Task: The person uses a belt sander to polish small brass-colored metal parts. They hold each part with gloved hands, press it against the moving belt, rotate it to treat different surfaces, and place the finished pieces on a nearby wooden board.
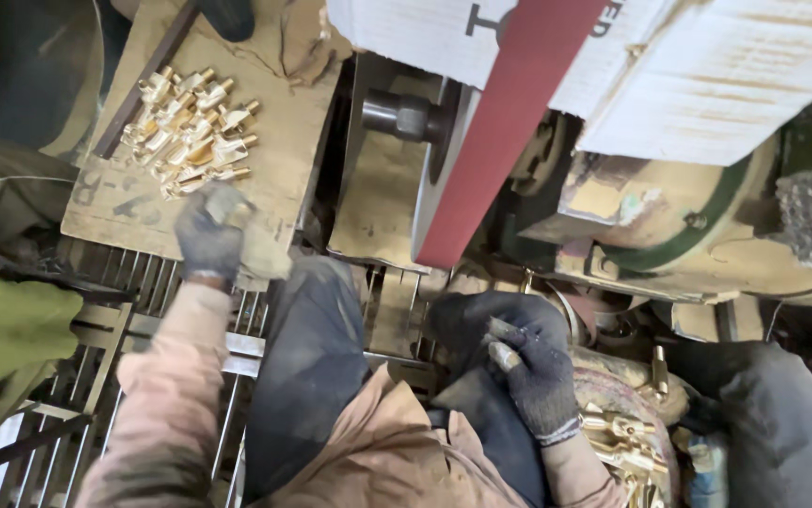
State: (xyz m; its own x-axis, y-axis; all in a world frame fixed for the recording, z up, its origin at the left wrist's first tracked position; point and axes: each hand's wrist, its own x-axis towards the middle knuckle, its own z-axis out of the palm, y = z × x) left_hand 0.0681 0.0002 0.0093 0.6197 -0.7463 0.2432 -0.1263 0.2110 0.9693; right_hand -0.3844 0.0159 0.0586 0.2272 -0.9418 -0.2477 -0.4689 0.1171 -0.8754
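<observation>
The brass fitting sits in the gloved left hand, which is closed on it at the near edge of a cardboard sheet, just below a heap of brass fittings lying toward the sheet's far left. Such a piece looks small, stiff and dense for its size, with a smooth metal skin that could slip in a dusty glove; the thicker body seems the safer place to grip, the thin spout end less so. The right hand, also gloved, rests on the knee with its fingers curled around a small dull piece; whether it is truly clamped I cannot tell. Beside that hand, at the lower right, more fittings fill a container. Between the two hands runs a red sanding belt on a dust-caked machine, with a white box above it.
</observation>
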